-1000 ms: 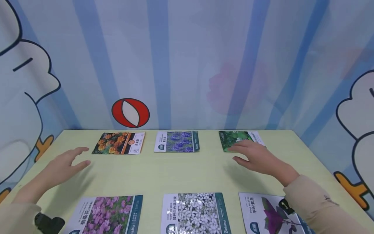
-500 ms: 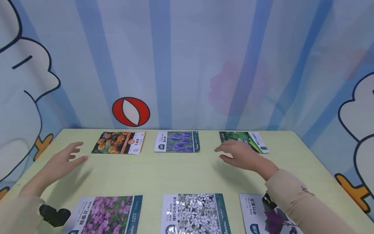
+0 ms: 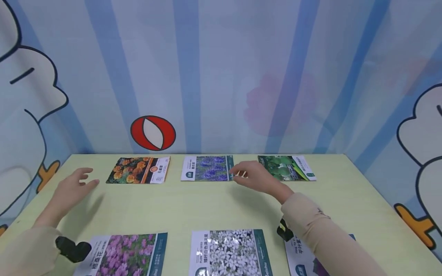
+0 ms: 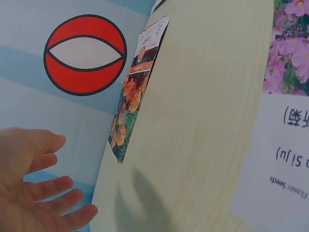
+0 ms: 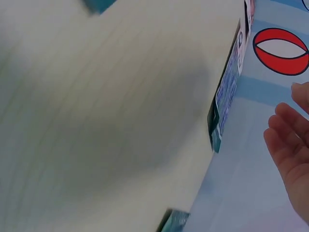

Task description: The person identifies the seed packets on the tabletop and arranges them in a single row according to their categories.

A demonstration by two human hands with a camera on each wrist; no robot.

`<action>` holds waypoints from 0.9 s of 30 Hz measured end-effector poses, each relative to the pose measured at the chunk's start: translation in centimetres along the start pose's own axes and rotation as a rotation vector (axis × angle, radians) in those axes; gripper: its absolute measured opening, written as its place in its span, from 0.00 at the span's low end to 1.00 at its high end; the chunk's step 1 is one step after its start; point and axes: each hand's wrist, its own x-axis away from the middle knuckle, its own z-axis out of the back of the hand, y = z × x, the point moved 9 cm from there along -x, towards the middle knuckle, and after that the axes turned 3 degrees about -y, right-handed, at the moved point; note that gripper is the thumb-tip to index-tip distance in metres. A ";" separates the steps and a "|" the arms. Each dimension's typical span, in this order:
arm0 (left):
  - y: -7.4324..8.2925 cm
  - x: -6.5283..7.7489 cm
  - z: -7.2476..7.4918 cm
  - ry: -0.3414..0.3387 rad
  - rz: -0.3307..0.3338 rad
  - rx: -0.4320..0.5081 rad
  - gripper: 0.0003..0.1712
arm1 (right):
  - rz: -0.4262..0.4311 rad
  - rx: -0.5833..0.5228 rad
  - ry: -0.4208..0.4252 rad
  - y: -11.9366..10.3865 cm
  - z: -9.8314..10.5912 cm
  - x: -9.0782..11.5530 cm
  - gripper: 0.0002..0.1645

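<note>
My left hand hovers above the table's left side with loosely bent fingers, holding nothing. Nearest to it lies a seed packet with orange flowers; the left wrist view shows the same orange-flower packet beyond the fingertips. At the back middle, my right hand is over the table, its fingertips overlapping the right edge of the purple-flower seed packet. From the right wrist, that hand has relaxed fingers and an empty palm. Just behind it lies a green-leaf seed packet.
Along the front lie a pink-flower packet, a white-flower packet and a purple-leaf packet, the last partly covered by my right sleeve. Behind the pale table rises a blue striped backdrop with a printed ball.
My right hand has moved left, from over the green-leaf packet to the right edge of the purple-flower packet. The left hand has shifted slightly left. The packets stay where they lay.
</note>
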 end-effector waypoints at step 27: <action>-0.5 -2.9 -2.4 -0.142 0.083 0.049 0.38 | -0.357 -0.598 0.028 0.1 -6.6 -7.5 0.20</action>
